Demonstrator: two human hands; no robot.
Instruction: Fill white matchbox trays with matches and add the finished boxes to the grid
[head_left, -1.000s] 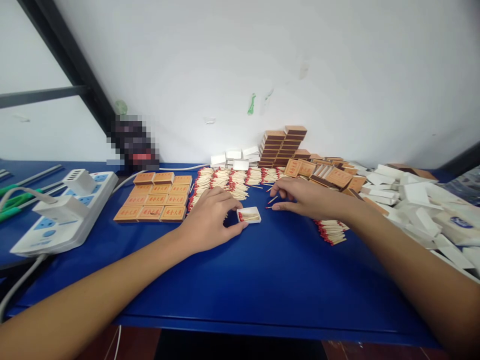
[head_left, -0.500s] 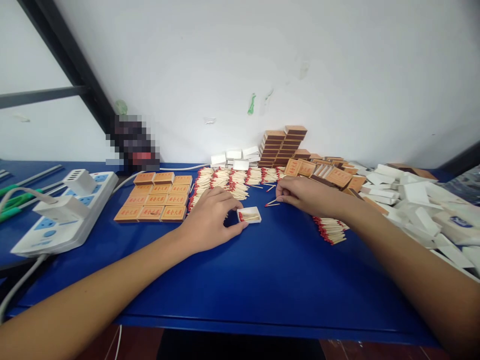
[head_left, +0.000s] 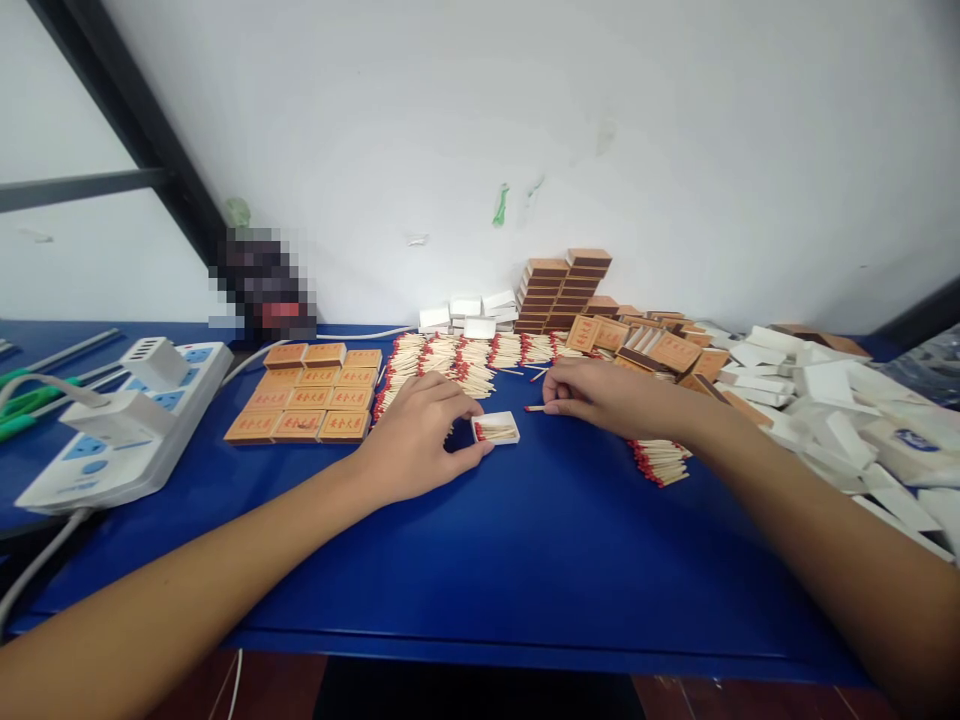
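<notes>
My left hand lies on the table, thumb and forefinger closed on the left end of a small white matchbox tray. Several matches with red heads lie in that tray. To the right of it, my right hand pinches a single match between thumb and fingers, its red head pointing left toward the tray. Beyond the hands spread rows of loose matches. A smaller heap of matches rests below my right wrist, which hides part of it.
Orange matchboxes are laid out in rows on the left, beside a white power strip with plugs. A tall stack of matchboxes stands against the wall. White trays pile up at the right of the blue table.
My right hand has moved slightly left, and the match in it now lies more level, nearer the tray. My left hand keeps its hold on the tray.
</notes>
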